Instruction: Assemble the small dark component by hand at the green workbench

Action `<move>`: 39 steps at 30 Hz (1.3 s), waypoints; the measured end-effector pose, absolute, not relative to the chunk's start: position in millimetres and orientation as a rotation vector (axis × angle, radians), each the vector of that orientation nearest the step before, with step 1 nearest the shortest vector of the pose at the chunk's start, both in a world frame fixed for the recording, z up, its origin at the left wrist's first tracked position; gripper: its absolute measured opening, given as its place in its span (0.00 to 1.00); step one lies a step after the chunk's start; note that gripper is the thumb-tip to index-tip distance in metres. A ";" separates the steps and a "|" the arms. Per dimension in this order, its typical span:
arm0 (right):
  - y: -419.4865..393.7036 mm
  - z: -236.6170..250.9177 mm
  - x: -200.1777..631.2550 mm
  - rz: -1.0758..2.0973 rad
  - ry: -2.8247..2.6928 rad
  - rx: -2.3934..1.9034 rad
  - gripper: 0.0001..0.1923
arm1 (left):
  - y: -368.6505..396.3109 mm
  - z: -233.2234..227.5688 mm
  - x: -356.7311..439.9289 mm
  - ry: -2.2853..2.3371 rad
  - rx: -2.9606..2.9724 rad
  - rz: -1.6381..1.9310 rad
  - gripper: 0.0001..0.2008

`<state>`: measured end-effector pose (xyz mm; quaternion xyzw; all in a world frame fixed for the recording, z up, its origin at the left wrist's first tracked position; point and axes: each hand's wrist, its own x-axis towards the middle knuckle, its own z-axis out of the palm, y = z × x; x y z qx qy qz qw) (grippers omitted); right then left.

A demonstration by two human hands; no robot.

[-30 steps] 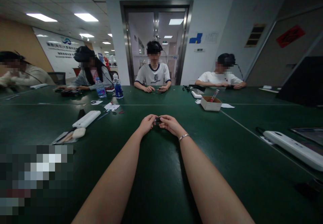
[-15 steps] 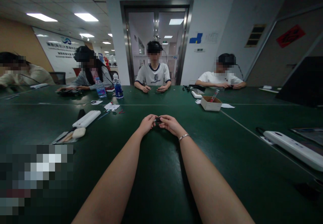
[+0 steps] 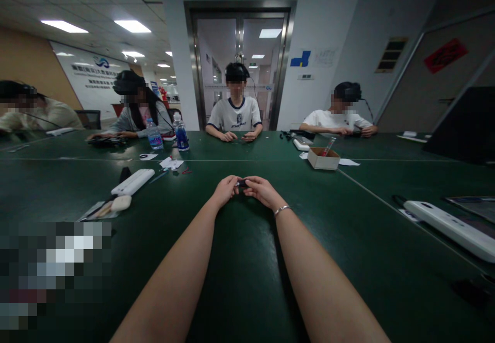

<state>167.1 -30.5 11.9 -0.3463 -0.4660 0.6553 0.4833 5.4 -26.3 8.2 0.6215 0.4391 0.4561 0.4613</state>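
Note:
Between my two hands, over the green table (image 3: pixel 247 260), is a small black object with a silvery end (image 3: pixel 242 183). Its exact kind is too small to make out. The fingers of my left hand (image 3: pixel 226 190) pinch the silvery end. My right hand (image 3: pixel 263 190), with a silver bracelet on its wrist, is closed on the black end. Fingertips cover part of the object.
On the left lie a white case (image 3: pixel 133 182), a cream pouch (image 3: pixel 121 203) and paper scraps (image 3: pixel 171 163). Two bottles (image 3: pixel 181 134) stand farther back. An open box (image 3: pixel 324 159) is ahead right; a long white device (image 3: pixel 450 229) lies right. Several people sit opposite.
My hands and the small black object stay in nearly the same place. Across the table, the hands of the people opposite have shifted slightly.

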 end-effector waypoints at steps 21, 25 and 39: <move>-30.5 11.6 167.5 1.605 -1.135 -0.822 0.06 | -28.0 10.5 7.3 1.127 1.492 1.144 0.12; -31.7 13.0 167.1 1.603 -1.132 -0.836 0.05 | -28.1 9.8 6.3 1.139 1.492 1.128 0.12; -32.8 13.8 166.6 1.601 -1.133 -0.833 0.06 | -31.1 15.1 6.3 1.144 1.479 1.097 0.12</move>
